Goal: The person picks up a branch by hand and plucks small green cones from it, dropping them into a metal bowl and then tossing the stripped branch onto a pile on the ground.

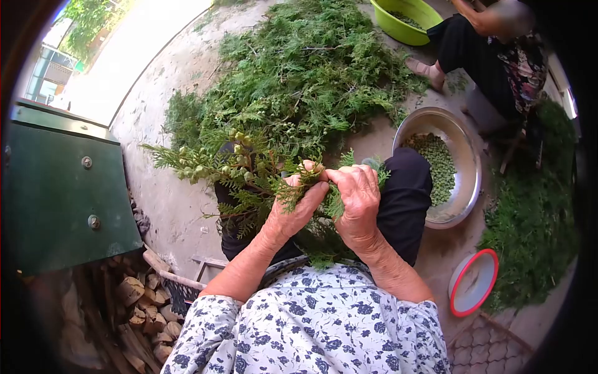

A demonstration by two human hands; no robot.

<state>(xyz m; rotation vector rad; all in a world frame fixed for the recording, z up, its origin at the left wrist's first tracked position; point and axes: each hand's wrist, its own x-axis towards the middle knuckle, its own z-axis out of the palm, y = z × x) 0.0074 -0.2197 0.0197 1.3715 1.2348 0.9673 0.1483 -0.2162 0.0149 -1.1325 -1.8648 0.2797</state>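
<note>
Above my lap I hold a leafy evergreen branch [246,177] that carries several pale green cones [199,168]. My left hand [293,202] is closed around its stems. My right hand [358,199] is closed too, its fingertips pinching foliage right beside the left fingertips. What exactly lies between the right fingertips is partly hidden. To the right of my knee stands a steel basin [468,187] with many small green cones [439,168] in it. Past my knees spreads a large heap of cut evergreen branches [299,75].
A lime-green basin [398,28] stands at the back, near another person sitting at the upper right [473,56]. A red-rimmed white bowl [473,283] is at lower right, beside more green branches [529,243]. On the left are a green metal box [68,187] and split firewood [146,299].
</note>
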